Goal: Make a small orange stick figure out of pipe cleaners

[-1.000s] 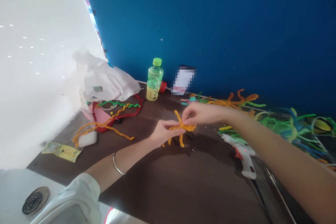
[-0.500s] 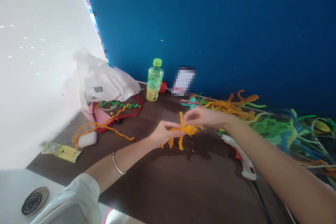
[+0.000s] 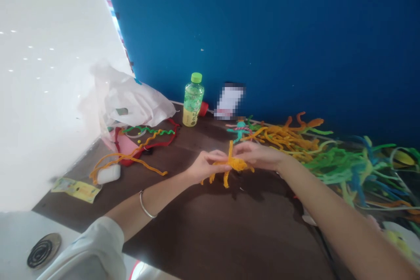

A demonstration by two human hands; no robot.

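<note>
An orange pipe-cleaner figure (image 3: 233,165) with several dangling legs hangs just above the dark brown table (image 3: 210,223), held between both hands. My left hand (image 3: 205,166) pinches its left side with thumb and fingers closed; a thin silver bangle (image 3: 145,204) circles that wrist. From the right, my right hand (image 3: 257,155) has its fingers closed on the figure's top and right side. One orange strand sticks up between the two hands.
A green-capped drink bottle (image 3: 193,99) stands by the blue wall. White plastic bag (image 3: 131,100), red, green and orange pipe cleaners (image 3: 144,142) and a small white case (image 3: 109,174) lie left. A heap of orange, green and blue pipe cleaners (image 3: 331,157) fills the right side.
My right hand has dropped lower and closer to the figure, and my right forearm now hides the white glue gun seen earlier. The left hand has hardly moved.
</note>
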